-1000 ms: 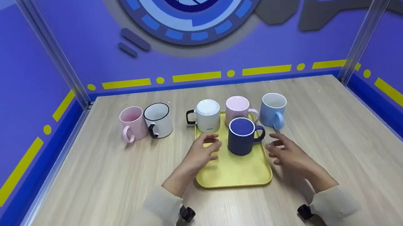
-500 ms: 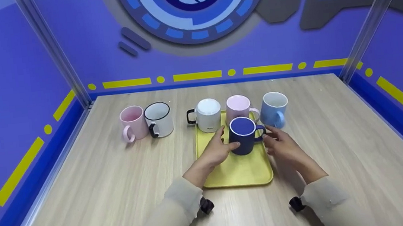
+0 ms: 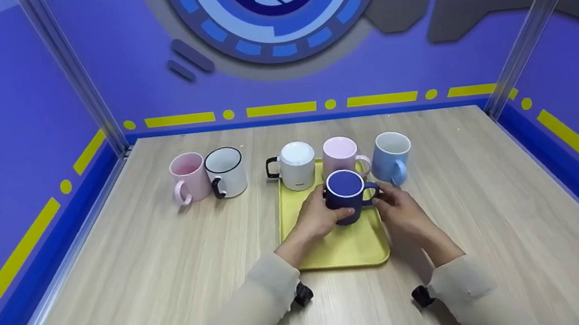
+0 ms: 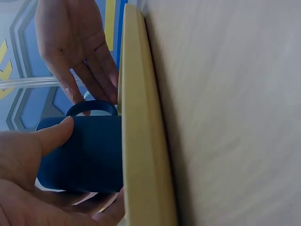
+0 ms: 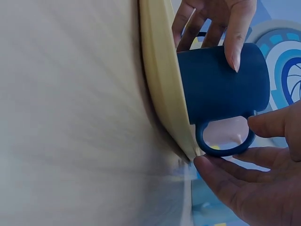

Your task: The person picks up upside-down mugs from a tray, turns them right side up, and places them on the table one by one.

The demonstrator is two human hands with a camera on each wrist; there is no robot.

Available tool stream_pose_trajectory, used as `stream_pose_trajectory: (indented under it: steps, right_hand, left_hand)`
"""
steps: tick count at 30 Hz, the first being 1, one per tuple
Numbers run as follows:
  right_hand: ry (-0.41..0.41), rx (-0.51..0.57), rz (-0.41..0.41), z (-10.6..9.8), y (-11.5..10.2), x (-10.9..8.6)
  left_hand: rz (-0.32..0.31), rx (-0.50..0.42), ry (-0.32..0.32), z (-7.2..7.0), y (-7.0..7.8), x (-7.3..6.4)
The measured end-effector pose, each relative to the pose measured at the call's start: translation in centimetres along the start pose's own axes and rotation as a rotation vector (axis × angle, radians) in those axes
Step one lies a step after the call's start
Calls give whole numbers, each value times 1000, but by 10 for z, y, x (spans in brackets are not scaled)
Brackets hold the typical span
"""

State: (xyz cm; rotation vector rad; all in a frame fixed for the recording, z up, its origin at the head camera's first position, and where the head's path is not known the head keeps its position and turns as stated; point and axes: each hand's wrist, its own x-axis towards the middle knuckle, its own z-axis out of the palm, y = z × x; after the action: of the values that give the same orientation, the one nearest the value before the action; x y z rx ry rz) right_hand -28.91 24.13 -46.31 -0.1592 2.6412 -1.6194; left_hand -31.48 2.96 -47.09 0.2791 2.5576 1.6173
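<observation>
A dark blue mug (image 3: 344,195) with a pale ring around its top stands on the yellow tray (image 3: 340,257). My left hand (image 3: 318,217) grips its body from the left, thumb across the near side and fingers behind, partly hidden in the head view. My right hand (image 3: 407,217) is at the mug's handle (image 5: 221,151); in the right wrist view the thumb and fingers pinch it. Just behind the blue mug, on the far part of the tray, are a white mug (image 3: 298,171) with a black handle and a pink mug (image 3: 340,158).
Right of the tray stands a light blue mug (image 3: 391,158). Another pink mug (image 3: 191,178) and a black-rimmed white mug (image 3: 229,175) stand close together at the left. Blue printed panels (image 3: 164,100) enclose the wooden table (image 3: 146,285) at back and sides.
Both hands have closed in on the dark blue mug. The left came rightward and now grips its body; the right moved to its handle. The mug looks to be in the same spot.
</observation>
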Motion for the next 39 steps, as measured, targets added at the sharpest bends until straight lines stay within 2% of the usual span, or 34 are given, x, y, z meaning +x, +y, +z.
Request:
stream_pose_trajectory:
  steps: [8,14,22,26,31,35,39]
  right_hand:
    - [26,-59,-1,2,-6,-5]
    - [44,-92,0,4,-11,-13]
    - [66,-104,-53,7,-12,-22]
    - [64,-94,-68,8,-12,-27]
    - [86,-132,-84,11,-17,-33]
    - [111,-152,-88,14,-22,-38]
    - [128,-153,-87,17,-27,-45]
  left_hand:
    - [15,-8,20,-3,0,-6]
    - [25,60,31,-8,0,-17]
    - [65,166,33,-17,1,-37]
    - [106,195,26,-22,2,-47]
    - [147,234,29,-28,2,-58]
    - [154,242,31,-31,2,-68]
    - [161,208,25,-36,3,-78]
